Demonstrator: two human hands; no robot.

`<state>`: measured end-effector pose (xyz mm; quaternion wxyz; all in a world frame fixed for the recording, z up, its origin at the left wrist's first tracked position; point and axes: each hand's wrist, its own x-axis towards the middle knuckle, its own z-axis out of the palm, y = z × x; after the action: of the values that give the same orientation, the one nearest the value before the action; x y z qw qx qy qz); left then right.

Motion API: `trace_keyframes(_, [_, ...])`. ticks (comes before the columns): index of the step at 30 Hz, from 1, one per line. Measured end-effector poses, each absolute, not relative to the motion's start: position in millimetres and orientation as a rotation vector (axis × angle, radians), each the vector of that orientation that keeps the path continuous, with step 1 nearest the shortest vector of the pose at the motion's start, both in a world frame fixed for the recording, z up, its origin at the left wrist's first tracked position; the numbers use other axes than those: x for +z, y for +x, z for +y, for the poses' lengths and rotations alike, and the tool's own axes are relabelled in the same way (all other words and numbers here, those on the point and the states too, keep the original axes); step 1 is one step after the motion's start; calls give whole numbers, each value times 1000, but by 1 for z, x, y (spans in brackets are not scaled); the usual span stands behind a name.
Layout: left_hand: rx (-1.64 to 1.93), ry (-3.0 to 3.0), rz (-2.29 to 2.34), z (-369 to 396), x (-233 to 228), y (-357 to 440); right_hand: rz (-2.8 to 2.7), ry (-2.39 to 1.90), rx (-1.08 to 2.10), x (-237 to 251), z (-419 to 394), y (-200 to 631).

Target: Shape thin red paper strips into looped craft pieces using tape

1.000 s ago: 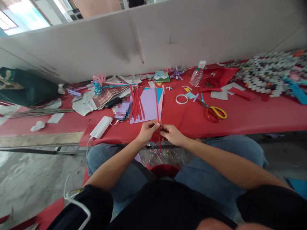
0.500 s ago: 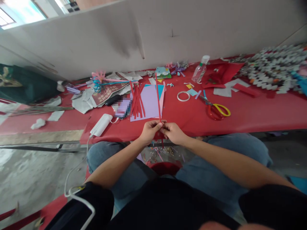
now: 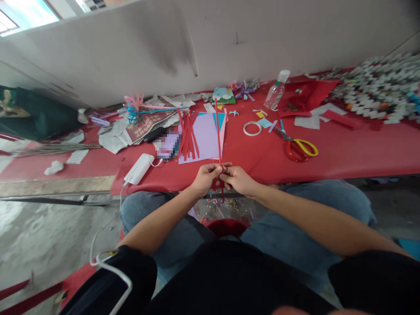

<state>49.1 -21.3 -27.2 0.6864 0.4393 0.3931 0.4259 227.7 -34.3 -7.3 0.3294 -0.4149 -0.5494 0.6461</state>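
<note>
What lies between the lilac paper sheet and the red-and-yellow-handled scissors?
The head view shows a round white ring and several small coloured paper scraps.

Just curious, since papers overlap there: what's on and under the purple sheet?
A bunch of red strips lies partly on the purple sheet. Blue paper and pink paper show from beneath the sheet's right side; how far they extend, and anything else underneath, is covered.

Scissors (image 3: 291,139), red-and-yellow-handled, lying on red tabletop (image 3: 354,157) | Ring (image 3: 252,134), white, flat, near scissors | Bottle (image 3: 274,95), clear, white-capped, standing near grey panel (image 3: 131,52) | Newspaper (image 3: 147,130), dark-printed | Block (image 3: 140,168), white, near tabletop's front edge | Bag (image 3: 42,117), dark green, far left | Folded-paper heap (image 3: 377,92), grey-white, far right
</note>
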Motion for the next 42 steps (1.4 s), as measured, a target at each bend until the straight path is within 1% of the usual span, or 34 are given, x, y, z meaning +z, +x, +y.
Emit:
trace_keyframes(3, [964, 979, 888, -21, -28, 50, -1415, -1093, 1709, -11, -33, 227])
trace_keyframes(8, [1008, 991, 924, -21, -29, 52, -1378, -1128, 1637, -19, -33, 226])
trace_keyframes(15, [933, 1003, 910, -20, -28, 48, -1375, -1061, 1752, -17, -32, 226])
trace_keyframes(18, [947, 1023, 928, -20, -28, 49, -1370, -1081, 1725, -17, -31, 227])
trace_keyframes(25, [926, 1114, 926, -19, -25, 49, -1579, -1137, 1640, -20, -31, 229])
trace_keyframes(28, [1000, 1186, 957, 3, -26, 43, -1723, -1241, 1440, -23, -15, 239])
trace_keyframes(31, [1154, 1263, 1064, 36, -33, 33, -1851, -1382, 1045, -24, 25, 249])
trace_keyframes(34, [1194, 1313, 1195, 60, -44, 25, -2054, -1442, 727, -24, 86, 251])
trace_keyframes(38, [1131, 1382, 1270, 62, -51, 25, -2352, -1504, 563, -28, 162, 240])
trace_keyframes(42, [1084, 1445, 1264, 51, -51, 28, -2457, -1644, 442, -42, 194, 238])
